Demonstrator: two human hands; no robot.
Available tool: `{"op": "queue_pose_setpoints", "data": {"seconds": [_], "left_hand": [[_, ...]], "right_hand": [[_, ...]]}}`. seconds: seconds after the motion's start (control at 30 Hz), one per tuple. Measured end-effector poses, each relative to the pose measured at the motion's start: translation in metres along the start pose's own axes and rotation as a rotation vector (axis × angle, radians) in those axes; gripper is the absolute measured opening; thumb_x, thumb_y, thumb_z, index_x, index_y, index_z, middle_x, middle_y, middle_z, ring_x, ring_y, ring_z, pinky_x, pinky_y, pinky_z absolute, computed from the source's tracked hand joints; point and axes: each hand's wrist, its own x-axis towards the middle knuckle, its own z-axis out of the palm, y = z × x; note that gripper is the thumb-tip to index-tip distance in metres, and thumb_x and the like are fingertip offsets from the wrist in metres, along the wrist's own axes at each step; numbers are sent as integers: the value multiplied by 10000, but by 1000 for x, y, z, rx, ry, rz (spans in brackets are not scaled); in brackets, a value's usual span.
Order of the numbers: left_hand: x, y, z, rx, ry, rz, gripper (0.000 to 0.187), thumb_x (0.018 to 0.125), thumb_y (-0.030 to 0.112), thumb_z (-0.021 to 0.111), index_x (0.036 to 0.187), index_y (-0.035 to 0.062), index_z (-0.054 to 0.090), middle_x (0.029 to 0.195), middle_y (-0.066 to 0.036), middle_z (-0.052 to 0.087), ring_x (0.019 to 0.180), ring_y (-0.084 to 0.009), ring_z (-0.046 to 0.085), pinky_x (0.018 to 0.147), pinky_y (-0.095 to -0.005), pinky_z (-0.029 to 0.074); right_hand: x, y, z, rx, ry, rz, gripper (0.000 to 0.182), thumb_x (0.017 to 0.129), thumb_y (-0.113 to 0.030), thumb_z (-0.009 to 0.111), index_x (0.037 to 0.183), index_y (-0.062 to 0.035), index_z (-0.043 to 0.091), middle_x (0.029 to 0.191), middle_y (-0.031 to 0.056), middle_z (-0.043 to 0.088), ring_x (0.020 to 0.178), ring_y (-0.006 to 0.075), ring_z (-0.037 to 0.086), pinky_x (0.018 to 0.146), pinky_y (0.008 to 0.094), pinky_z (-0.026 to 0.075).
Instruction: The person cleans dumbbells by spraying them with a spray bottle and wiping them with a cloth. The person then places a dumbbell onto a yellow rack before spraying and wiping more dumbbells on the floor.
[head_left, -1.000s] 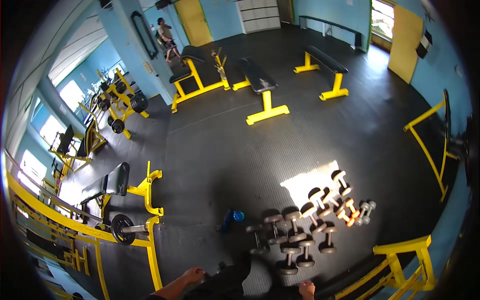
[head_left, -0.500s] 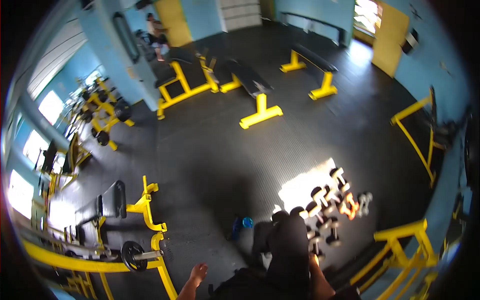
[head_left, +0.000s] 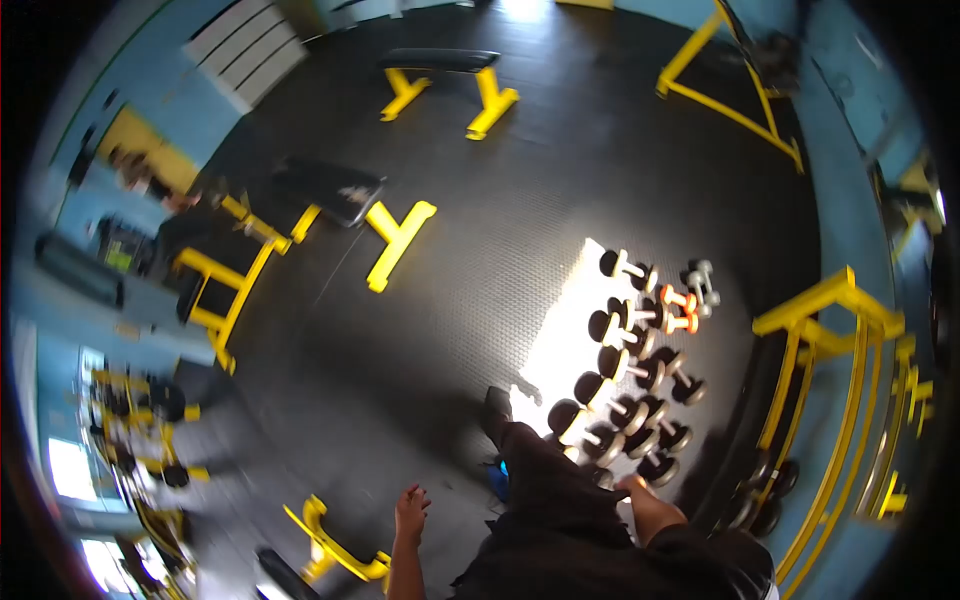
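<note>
My left hand (head_left: 411,512) hangs over the dark floor left of my legs, fingers loosely bent and apart, nothing in it. Beside my right thigh is my right hand (head_left: 634,486), close to the nearest dumbbells; its fingers are mostly hidden and blurred, so I cannot make out a grip. Several black dumbbells (head_left: 628,368) with pale handles lie in rows on the floor. Among them are small orange dumbbells (head_left: 680,310) and grey dumbbells (head_left: 703,288). A blue object (head_left: 499,482) is partly covered by my leg (head_left: 540,470).
A yellow rack (head_left: 850,300) stands right of the dumbbells. Ahead are a black-padded bench (head_left: 445,62) and another bench (head_left: 400,245). A yellow frame (head_left: 325,540) is at lower left. Another person (head_left: 145,180) is far left, near a yellow door. Sunlight falls across the floor by the dumbbells.
The view has swung right and down, so benches shift left and more dumbbells show. One foot now extends forward, and my leg covers most of the blue object.
</note>
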Motion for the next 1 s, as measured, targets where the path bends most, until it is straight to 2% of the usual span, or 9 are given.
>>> {"op": "queue_pose_setpoints", "data": {"seconds": [0.03,0.07,0.1,0.13,0.17,0.37,0.7,0.87,1.0], "left_hand": [[29,31,-8,44,3,-14,469,977,338,550,1371,89,500,1235,-54,621,973,-180,629,754,-320,464],[51,54,-9,82,3,-41,461,982,317,549,1370,73,502,1210,-46,627,970,-164,622,716,-287,461],[69,68,-18,146,-32,-75,461,982,317,549,1370,73,502,1210,-46,627,970,-164,622,716,-287,461],[95,88,-28,183,-70,-54,448,989,311,540,1367,73,501,1215,-44,621,975,-163,615,718,-281,455],[123,113,-24,195,-112,-14,435,996,306,531,1363,74,501,1219,-43,614,980,-161,608,719,-274,449],[175,229,-6,378,-260,48,464,991,318,548,1370,56,490,1251,-63,603,989,-170,605,742,-264,438],[250,316,99,814,-767,127,515,951,361,636,1381,105,518,1295,-76,615,1005,-163,625,767,-289,455],[303,309,177,1040,-1002,208,468,984,282,604,1375,43,510,1156,-71,632,922,-146,601,887,-300,490],[329,271,223,1095,-1191,239,467,990,269,584,1392,48,496,1211,-97,618,976,-165,602,920,-318,473]], "right_hand": [[93,-14,48,143,152,-317,405,825,-386,624,1100,-108,733,1240,162,661,1196,266,616,926,414,513],[36,-50,2,506,423,-226,362,838,-315,609,1071,-66,732,1188,167,684,1146,298,642,920,420,516],[-40,-92,-106,-243,-149,-391,370,843,-331,589,1048,-57,731,1149,194,689,1100,338,655,924,437,509],[29,-113,-54,366,238,-192,368,852,-334,569,1005,-41,731,1102,217,694,1078,371,652,923,470,504],[-43,-158,-125,682,291,-39,371,860,-312,548,971,-4,721,1076,240,692,1067,380,654,914,476,508],[-123,-272,-224,1026,296,-194,356,860,-355,640,1093,-96,711,1063,164,716,1044,300,677,917,399,517],[-145,-308,-84,1627,355,366,354,879,-292,641,1103,-25,705,1058,176,722,1022,270,688,914,362,515],[-164,-346,-42,1753,449,636,347,894,-298,641,1099,-22,695,1048,156,720,1018,265,683,919,354,514],[-167,-379,-32,1828,370,702,368,878,-313,657,1135,-49,675,1111,163,705,1069,296,669,945,375,508]]}}
